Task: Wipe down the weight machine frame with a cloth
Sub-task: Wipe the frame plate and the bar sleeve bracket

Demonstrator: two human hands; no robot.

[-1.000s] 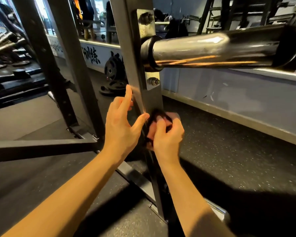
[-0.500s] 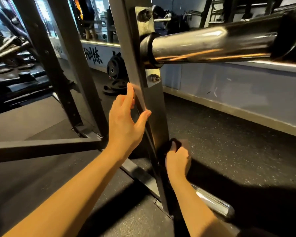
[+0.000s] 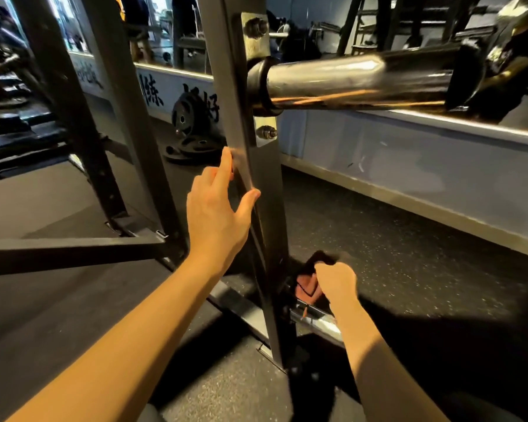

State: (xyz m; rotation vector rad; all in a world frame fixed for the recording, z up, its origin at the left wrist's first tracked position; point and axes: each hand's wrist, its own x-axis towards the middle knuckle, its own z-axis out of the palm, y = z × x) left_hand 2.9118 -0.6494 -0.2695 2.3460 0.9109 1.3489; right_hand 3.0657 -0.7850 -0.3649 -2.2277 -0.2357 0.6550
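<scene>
Speckled black rubber gym floor [image 3: 393,239] carrying the frame and loose plates.

The dark upright post [image 3: 256,208] of the weight machine frame stands on the floor, its foot meeting a low base rail [image 3: 235,303] that runs along the floor toward the left. Behind it, two slanted dark uprights [image 3: 104,147] come down to a base bar [image 3: 73,251] lying on the floor. Farther back, black weight plates [image 3: 192,147] lie flat in a small stack, with one plate [image 3: 185,115] standing on edge against the wall.
</scene>
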